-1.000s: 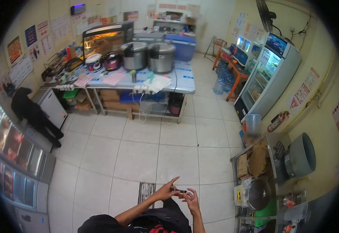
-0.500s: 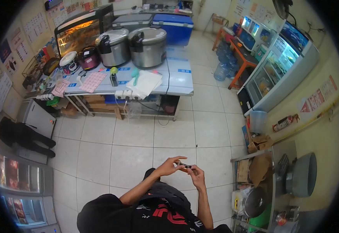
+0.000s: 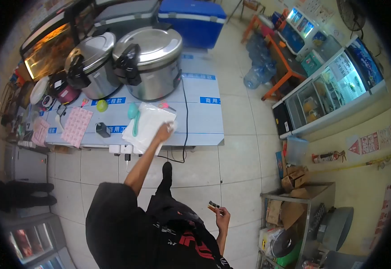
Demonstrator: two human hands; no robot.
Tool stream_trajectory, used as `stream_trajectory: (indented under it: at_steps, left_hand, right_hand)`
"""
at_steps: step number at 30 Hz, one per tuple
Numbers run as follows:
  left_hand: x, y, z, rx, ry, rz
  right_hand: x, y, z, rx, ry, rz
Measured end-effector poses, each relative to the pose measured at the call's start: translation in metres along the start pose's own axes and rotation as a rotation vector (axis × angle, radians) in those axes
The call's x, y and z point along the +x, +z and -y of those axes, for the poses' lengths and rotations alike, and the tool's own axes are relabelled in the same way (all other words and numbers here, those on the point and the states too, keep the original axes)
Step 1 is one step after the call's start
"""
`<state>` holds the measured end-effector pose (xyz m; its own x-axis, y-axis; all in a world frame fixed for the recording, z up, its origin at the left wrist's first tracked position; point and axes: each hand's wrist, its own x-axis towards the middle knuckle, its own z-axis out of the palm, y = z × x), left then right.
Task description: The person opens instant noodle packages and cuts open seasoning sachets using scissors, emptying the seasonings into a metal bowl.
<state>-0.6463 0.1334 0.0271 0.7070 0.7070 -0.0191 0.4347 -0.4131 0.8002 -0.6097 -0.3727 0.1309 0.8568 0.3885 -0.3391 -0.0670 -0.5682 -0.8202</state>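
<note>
My left hand (image 3: 163, 133) is stretched over the table, its fingers closed on the right edge of a white sheet (image 3: 148, 123). A teal-handled tool (image 3: 136, 121) lies on that sheet, with small pink-handled scissors (image 3: 165, 106) near its top edge. Lower down, away from the table, my right hand (image 3: 222, 217) pinches a small dark and orange item (image 3: 213, 206); its details are too small to make out. Left of the sheet are a dark small box (image 3: 102, 130) and a yellow-green round object (image 3: 101, 106).
Two large steel cookers (image 3: 153, 62) stand on the table (image 3: 202, 114), a black cable running beside them. Behind is a blue cooler (image 3: 191, 22). A metal rack (image 3: 309, 201) and a glass-door fridge (image 3: 325, 89) stand right. A dark-clothed person (image 3: 20, 195) is far left.
The table has come nearer in view. My hands, together around the small item before, have parted; my left hand has reached forward to the white sheet, while my right keeps the item.
</note>
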Motion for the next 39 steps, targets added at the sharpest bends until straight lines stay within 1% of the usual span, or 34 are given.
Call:
stream_trajectory:
  at_steps: [2,4,6,8,10,11,12,13,14,15,16,17,18,19,20,21,22,23,24,25,26,27,28,29,30,31,32,33,34,35,36,37,38,39]
  left_hand:
    - [0.067,-0.004,0.052,0.218,0.047,-0.176]
    - [0.116,-0.008,0.084,0.222,-0.071,-0.158]
    - [0.134,-0.006,0.092,0.605,0.109,-0.197]
    - [0.157,0.01,0.119,0.627,0.174,-0.174]
    - [0.187,0.034,0.183,0.676,0.425,0.03]
    - [0.179,0.034,0.151,0.684,0.741,-0.18]
    - [0.18,0.038,0.14,0.668,0.659,-0.174]
    - [0.195,0.043,0.142,0.738,0.571,-0.046]
    - [0.2,0.037,0.126,0.735,0.96,-0.088]
    - [0.201,0.037,0.1,0.905,0.444,0.217]
    - [0.212,0.042,0.099,1.068,0.449,0.243]
    - [0.209,0.045,0.086,1.026,0.4,0.232]
    - [0.218,0.05,0.077,1.156,0.376,0.316]
    - [0.223,0.044,0.058,1.187,0.255,0.414]
    - [0.223,0.052,0.046,1.271,0.217,0.303]
    - [0.219,0.052,0.029,1.247,0.157,0.275]
    - [0.209,0.055,0.023,1.216,0.264,0.168]
    - [0.202,0.062,0.007,1.224,0.298,0.154]
    - [0.199,0.076,0.004,1.039,0.274,0.17]
    - [0.18,0.101,-0.006,1.026,0.286,0.175]
    - [0.165,0.118,-0.018,0.895,0.219,0.129]
    - [0.146,0.13,-0.037,0.769,0.155,0.083]
    - [0.122,0.145,-0.064,0.633,0.078,0.039]
    - [0.1,0.157,-0.093,0.526,-0.058,0.033]
    - [0.087,0.169,-0.095,0.466,-0.098,-0.02]
    - [0.067,0.174,-0.093,0.443,-0.146,-0.11]
    - [0.06,0.186,-0.097,0.433,-0.201,-0.179]
    - [0.057,0.201,-0.094,0.417,-0.254,-0.23]
    - [0.059,0.219,-0.096,0.405,-0.294,-0.285]
    - [0.064,0.228,-0.096,0.402,-0.322,-0.339]
    - [0.062,0.224,-0.09,0.41,-0.36,-0.386]
    - [0.049,0.221,-0.083,0.412,-0.407,-0.425]
    - [0.046,0.222,-0.081,0.391,-0.441,-0.463]
    - [0.049,0.222,-0.087,0.366,-0.457,-0.475]
  right_hand:
    - [0.017,0.018,0.008,-0.034,-0.103,0.024]
    - [0.028,0.027,0.041,-0.007,-0.046,0.011]
    - [0.03,0.03,0.048,0.117,0.038,0.015]
    - [0.019,0.029,0.04,0.128,0.081,-0.141]
    - [-0.003,0.03,0.021,0.067,0.116,-0.264]
    - [-0.015,0.029,0.012,0.099,0.094,-0.345]
    - [-0.036,0.028,-0.003,0.132,0.074,-0.431]
    - [-0.056,0.037,-0.05,0.255,0.104,-0.493]
    - [-0.073,0.033,-0.05,0.196,0.248,-0.53]
    - [-0.084,0.024,-0.04,0.322,0.347,-0.58]
    - [-0.095,0.025,-0.057,0.142,0.294,-0.659]
    - [-0.097,0.014,-0.039,0.034,0.384,-0.682]
    - [-0.099,0.012,-0.043,0.007,0.344,-0.682]
    - [-0.099,0.011,-0.048,0.008,0.374,-0.705]
    - [-0.097,-0.008,-0.035,0.127,0.379,-0.667]
    - [-0.092,-0.013,-0.048,0.136,0.326,-0.659]
    - [-0.091,-0.02,-0.067,0.131,0.278,-0.641]
    - [-0.087,-0.033,-0.071,0.177,0.25,-0.657]
    - [-0.081,-0.046,-0.077,0.225,0.215,-0.671]
    - [-0.076,-0.064,-0.091,0.144,0.245,-0.623]
    - [-0.069,-0.075,-0.099,0.08,0.271,-0.574]
    - [-0.068,-0.092,-0.101,0.017,0.17,-0.634]
    - [-0.071,-0.106,-0.104,0.02,0.164,-0.64]
    - [-0.078,-0.124,-0.107,0.077,0.121,-0.735]
    - [-0.076,-0.147,-0.108,0.121,0.031,-0.737]
    - [-0.085,-0.158,-0.11,0.064,0.171,-0.702]
    - [-0.099,-0.165,-0.13,0.171,0.275,-0.666]
    - [-0.117,-0.184,-0.134,0.179,0.169,-0.735]
    - [-0.131,-0.211,-0.107,-0.158,-0.003,-0.872]
    - [-0.143,-0.223,-0.131,-0.026,0.094,-0.882]
    - [-0.187,-0.221,-0.151,0.106,0.287,-0.889]
    - [-0.231,-0.222,-0.164,0.084,0.317,-0.885]
    - [-0.227,-0.23,-0.183,0.1,0.274,-0.94]
    - [-0.234,-0.237,-0.201,0.132,0.473,-0.902]
